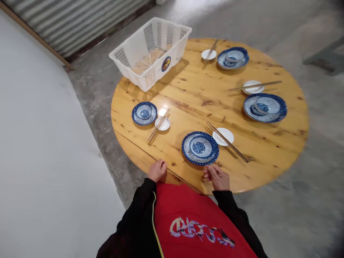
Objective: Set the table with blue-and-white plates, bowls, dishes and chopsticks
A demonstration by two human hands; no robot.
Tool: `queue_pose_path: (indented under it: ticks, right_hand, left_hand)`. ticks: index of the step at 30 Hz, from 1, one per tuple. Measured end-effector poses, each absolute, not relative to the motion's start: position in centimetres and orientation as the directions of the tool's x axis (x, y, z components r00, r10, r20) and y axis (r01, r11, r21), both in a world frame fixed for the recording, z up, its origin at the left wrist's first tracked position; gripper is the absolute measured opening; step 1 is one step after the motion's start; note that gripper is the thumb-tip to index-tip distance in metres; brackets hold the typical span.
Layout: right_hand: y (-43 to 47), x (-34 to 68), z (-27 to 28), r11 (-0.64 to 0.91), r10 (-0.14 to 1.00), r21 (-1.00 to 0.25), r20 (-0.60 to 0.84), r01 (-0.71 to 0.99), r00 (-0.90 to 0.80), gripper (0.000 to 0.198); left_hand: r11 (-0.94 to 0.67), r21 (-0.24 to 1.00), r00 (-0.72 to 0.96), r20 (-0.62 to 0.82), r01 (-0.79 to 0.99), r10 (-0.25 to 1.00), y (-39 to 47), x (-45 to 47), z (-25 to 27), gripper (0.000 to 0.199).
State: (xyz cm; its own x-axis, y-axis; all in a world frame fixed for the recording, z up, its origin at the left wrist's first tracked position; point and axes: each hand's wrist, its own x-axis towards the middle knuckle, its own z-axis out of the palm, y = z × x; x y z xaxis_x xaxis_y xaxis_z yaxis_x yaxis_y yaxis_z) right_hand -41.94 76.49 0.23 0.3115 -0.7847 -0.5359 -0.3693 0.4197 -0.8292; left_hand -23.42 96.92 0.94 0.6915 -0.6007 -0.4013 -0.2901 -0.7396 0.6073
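Observation:
My left hand is closed in a fist at the near edge of the round wooden table, with nothing showing in it. The fingers of my right hand are curled together just below a blue-patterned plate, close to its rim; I see nothing in them. On that plate sits a matching bowl. Right of it, a pair of chopsticks rests across a small white saucer. To the left stand another plate and bowl, beside chopsticks on a saucer.
A white plastic basket stands at the table's far left. Two more plates, one at right and one at the back, carry bowls, with chopsticks and saucers alongside. A white wall runs along the left.

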Motion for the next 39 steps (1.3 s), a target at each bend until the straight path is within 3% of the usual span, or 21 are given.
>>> queue_pose_path:
  ticks: [5, 11, 14, 20, 22, 35, 39]
  right_hand:
    - [77.0, -43.0, -0.2, 0.419, -0.812, -0.837, -0.518, -0.351, 0.267, 0.049]
    - [77.1, -43.9, 0.0, 0.401, -0.824, -0.837, -0.507, -0.371, 0.253, 0.053]
    - [77.4, -44.1, 0.1, 0.411, -0.812, -0.826, -0.524, -0.385, 0.256, 0.056]
    - [78.6, -44.1, 1.9, 0.447, -0.827, -0.817, -0.532, -0.364, 0.179, 0.056]
    - [79.0, -44.1, 2.5, 0.437, -0.836, -0.830, -0.517, -0.347, 0.183, 0.057]
    - [79.8, -44.1, 1.6, 0.456, -0.840, -0.834, -0.518, -0.311, 0.159, 0.058]
    - [79.7, -44.0, 1.6, 0.453, -0.842, -0.832, -0.517, -0.320, 0.154, 0.058]
  left_hand:
    - [-0.748, 0.620, 0.767, -0.353, -0.237, -0.536, 96.7, -21.1, 1.9, 0.020]
    - [-0.686, 0.724, 0.937, -0.185, -0.075, -0.297, 96.3, -10.9, 4.5, 0.024]
    - [-0.666, 0.746, 0.961, -0.176, -0.011, -0.214, 94.9, -5.0, 5.5, 0.019]
    - [-0.561, 0.799, 0.911, -0.372, 0.217, -0.178, 90.9, 1.8, 4.9, 0.024]
    - [-0.570, 0.793, 0.896, -0.393, 0.216, -0.207, 89.7, 2.7, 4.2, 0.025]
    - [-0.547, 0.814, 0.937, -0.321, 0.197, -0.139, 87.8, 4.3, 2.8, 0.012]
    - [-0.532, 0.839, 0.948, -0.254, 0.117, -0.193, 87.7, 3.7, 3.3, 0.014]
